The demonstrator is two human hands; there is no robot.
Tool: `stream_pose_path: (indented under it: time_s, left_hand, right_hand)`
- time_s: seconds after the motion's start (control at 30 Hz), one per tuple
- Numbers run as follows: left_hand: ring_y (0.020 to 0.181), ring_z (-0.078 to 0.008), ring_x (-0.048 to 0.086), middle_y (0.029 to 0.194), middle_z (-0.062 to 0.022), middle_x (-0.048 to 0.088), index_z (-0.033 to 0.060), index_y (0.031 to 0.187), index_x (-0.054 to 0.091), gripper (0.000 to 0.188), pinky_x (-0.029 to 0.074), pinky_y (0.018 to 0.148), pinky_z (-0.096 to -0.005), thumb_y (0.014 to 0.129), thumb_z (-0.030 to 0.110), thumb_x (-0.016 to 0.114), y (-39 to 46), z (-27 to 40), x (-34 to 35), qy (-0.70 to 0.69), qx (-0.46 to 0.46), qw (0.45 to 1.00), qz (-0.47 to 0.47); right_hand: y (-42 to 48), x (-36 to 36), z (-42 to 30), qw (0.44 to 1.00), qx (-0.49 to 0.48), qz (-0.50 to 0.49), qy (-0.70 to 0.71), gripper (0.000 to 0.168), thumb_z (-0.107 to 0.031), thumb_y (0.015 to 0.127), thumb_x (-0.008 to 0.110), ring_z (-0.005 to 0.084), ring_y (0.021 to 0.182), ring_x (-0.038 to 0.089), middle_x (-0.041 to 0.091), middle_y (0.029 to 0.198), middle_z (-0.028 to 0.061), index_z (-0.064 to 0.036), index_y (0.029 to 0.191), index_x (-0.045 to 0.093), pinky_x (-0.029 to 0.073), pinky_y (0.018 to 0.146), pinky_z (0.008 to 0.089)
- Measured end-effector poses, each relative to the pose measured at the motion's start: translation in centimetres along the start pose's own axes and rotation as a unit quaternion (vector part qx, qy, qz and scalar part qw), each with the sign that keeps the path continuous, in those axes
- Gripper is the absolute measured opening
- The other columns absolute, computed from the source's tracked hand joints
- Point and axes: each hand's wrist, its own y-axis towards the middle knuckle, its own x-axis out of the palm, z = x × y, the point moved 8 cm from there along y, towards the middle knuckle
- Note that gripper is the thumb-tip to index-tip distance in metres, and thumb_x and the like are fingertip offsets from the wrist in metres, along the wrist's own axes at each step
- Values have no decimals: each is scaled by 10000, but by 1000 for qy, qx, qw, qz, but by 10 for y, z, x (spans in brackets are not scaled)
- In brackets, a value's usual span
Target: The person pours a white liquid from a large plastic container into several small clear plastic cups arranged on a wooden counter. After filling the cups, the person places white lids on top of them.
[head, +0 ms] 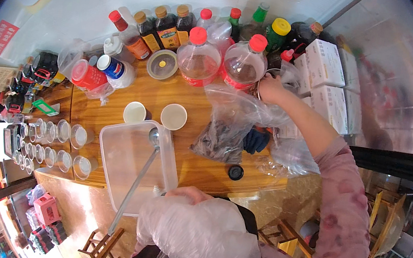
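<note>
My right hand [271, 88] reaches in among the bottles, beside a large clear bottle with a red cap [245, 61] and a crumpled plastic bag [291, 75]. Its fingertips are hidden, so any grip is unclear. Only part of my left hand [190, 194] shows, behind a big crinkled clear plastic bag [199, 239], near a small white tip [157, 190]. A translucent plastic tub [127, 157] lies close to that hand, with a long-handled metal ladle [137, 182] across it. Two paper cups [173, 117] stand behind the tub. A clear bag of dark dried pieces [220, 141] rests below my right forearm.
Sauce bottles [167, 28] line the wall. White boxes [329, 102] are stacked at right. Rows of clear plastic cups [78, 136] stand at left. A black cap [235, 172] lies near the table's front edge. Wooden stools [102, 249] are on the floor.
</note>
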Motion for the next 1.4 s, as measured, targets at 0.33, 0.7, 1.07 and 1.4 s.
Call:
stream_pose_path:
  time_s: [0.33, 0.7, 1.07, 1.4]
  left_hand:
    - [908, -188, 495, 996, -76, 524, 25, 1036, 473, 426, 398, 777, -325, 725, 312, 521, -3, -3, 5, 6, 0, 1000, -4]
    - [910, -187, 493, 999, -70, 522, 29, 1043, 470, 426, 399, 774, -328, 733, 318, 510, -11, -4, 6, 19, -2, 1000, -9]
    - [911, -186, 491, 1002, -65, 520, 33, 1050, 466, 425, 399, 771, -330, 741, 323, 499, -22, -5, 1, 20, 1, 1000, -9]
    - [913, -186, 490, 1005, -60, 518, 37, 1057, 463, 425, 400, 769, -332, 748, 328, 489, -36, -7, 2, 34, -6, 999, -4]
  right_hand:
    - [-30, -30, 1, 982, -123, 78, 124, 204, -191, 576, 595, 226, 849, 519, 587, 793, 59, -97, 757, 598, 361, 709, 418]
    - [-2, -4, -5, 996, -56, -55, -46, 210, -142, 573, 578, 251, 817, 547, 595, 805, 89, -70, 768, 607, 391, 697, 388]
    - [-73, -105, -11, 945, -178, 268, -61, 63, -120, 578, 540, 165, 844, 470, 554, 665, 5, -121, 627, 580, 317, 777, 317]
    - [-178, -153, 72, 761, 63, 436, 476, 218, -57, 755, 483, 203, 745, 560, 580, 830, 55, -2, 965, 500, 447, 639, 299]
